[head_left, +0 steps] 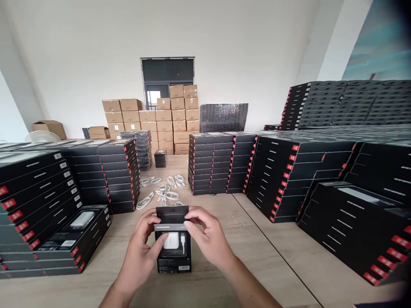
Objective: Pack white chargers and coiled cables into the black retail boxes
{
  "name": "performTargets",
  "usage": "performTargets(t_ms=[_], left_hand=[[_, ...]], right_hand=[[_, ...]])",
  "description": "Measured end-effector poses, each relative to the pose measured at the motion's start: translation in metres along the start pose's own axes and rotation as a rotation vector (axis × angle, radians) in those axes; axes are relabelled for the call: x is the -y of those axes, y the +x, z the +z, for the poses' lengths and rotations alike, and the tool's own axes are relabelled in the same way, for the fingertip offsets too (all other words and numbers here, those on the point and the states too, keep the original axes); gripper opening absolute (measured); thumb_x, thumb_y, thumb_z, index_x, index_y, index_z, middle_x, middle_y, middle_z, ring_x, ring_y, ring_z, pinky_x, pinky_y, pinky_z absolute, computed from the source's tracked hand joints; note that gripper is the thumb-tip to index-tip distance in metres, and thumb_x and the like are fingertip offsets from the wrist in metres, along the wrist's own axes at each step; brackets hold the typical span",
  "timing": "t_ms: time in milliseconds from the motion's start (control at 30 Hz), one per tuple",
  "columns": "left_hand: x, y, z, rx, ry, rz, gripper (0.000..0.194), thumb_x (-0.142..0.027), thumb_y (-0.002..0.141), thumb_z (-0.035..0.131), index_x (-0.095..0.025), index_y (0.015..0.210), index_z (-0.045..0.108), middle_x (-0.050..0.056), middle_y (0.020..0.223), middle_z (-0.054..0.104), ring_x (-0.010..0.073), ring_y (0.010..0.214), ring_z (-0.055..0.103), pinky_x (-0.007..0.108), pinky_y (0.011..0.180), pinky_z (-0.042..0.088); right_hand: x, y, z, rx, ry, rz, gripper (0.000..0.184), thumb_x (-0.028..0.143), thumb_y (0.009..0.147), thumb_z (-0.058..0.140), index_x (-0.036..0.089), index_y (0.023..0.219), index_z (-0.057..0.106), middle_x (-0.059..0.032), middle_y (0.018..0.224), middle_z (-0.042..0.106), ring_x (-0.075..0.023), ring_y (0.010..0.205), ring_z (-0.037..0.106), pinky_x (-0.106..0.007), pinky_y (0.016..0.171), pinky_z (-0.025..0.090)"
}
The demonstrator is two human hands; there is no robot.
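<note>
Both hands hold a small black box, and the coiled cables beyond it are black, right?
Not black: the head view shows white coiled cables on the wooden table, beyond the small black box in the left hand and right hand.

The tabletop [221, 226] looks like smooth matt wood, the cartons [164, 125] matt cardboard

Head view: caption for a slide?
Both hands hold a black box with its top flap raised, coiled white cables beyond.

charger [171, 241] in box [173, 262] | cables [171, 198] behind box, between left stacks [118, 176] and right stacks [221, 164] | cartons [164, 126] farther back
</note>
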State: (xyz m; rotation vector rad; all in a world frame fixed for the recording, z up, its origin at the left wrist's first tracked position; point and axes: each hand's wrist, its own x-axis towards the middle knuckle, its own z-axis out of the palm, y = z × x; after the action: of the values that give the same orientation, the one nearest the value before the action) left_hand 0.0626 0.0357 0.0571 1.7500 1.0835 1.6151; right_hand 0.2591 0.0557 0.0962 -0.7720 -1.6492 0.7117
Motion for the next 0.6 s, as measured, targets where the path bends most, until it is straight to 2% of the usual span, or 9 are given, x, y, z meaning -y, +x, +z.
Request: performTargets(t_ms=[100, 200, 333, 433, 600], left_hand=[[0.000, 0.001, -0.007, 0.019, 0.082, 0.036, 0.013, -0.028, 0.087, 0.058, -0.024, 0.100, 0.060, 0.009, 0.137, 0.048, 0.0265, 0.134, 0.040, 0.042, 0.107, 0.038], [-0.005, 0.001, -0.009, 0.000, 0.006, 0.043, 0.006, -0.027, 0.089, 0.055, -0.024, 0.094, 0.058, 0.009, 0.132, 0.055, 0.0253, 0.129, 0.047, 0.043, 0.106, 0.039], [-0.014, -0.002, -0.008, -0.012, -0.152, 0.018, 0.018, -0.024, 0.087, 0.059, -0.025, 0.104, 0.052, 0.007, 0.118, 0.064, 0.0239, 0.121, 0.055, 0.042, 0.103, 0.043], [-0.017, -0.001, -0.011, 0.038, -0.079, 0.039, 0.020, -0.024, 0.087, 0.058, -0.023, 0.107, 0.059, 0.008, 0.114, 0.065, 0.0245, 0.117, 0.057, 0.040, 0.101, 0.045], [-0.018, 0.001, -0.015, 0.051, 0.011, 0.108, 0.018, -0.023, 0.088, 0.056, -0.025, 0.101, 0.068, 0.007, 0.109, 0.066, 0.0241, 0.110, 0.059, 0.040, 0.096, 0.047]], right_hand=[[0.003, -0.001, 0.000, 0.037, -0.106, -0.057, 0.010, 0.026, 0.084, 0.061, 0.022, 0.084, 0.069, -0.0073, 0.102, 0.068, -0.0208, 0.095, 0.064, -0.031, 0.085, 0.048], [0.006, -0.002, 0.001, -0.005, -0.097, -0.081, 0.005, 0.019, 0.082, 0.061, 0.022, 0.083, 0.065, -0.0074, 0.111, 0.067, -0.0215, 0.105, 0.063, -0.034, 0.094, 0.046], [0.011, -0.003, 0.002, 0.015, -0.062, -0.046, 0.015, 0.018, 0.079, 0.065, 0.023, 0.093, 0.062, -0.0042, 0.098, 0.070, -0.0194, 0.095, 0.065, -0.032, 0.088, 0.050], [0.017, -0.002, 0.002, 0.073, -0.088, -0.069, 0.008, 0.019, 0.082, 0.064, 0.022, 0.089, 0.067, -0.0038, 0.094, 0.069, -0.0184, 0.090, 0.064, -0.030, 0.085, 0.050], [0.024, 0.000, 0.001, 0.083, -0.074, -0.067, 0.009, 0.020, 0.084, 0.063, 0.023, 0.083, 0.072, -0.0040, 0.090, 0.067, -0.0179, 0.085, 0.065, -0.030, 0.082, 0.050]])
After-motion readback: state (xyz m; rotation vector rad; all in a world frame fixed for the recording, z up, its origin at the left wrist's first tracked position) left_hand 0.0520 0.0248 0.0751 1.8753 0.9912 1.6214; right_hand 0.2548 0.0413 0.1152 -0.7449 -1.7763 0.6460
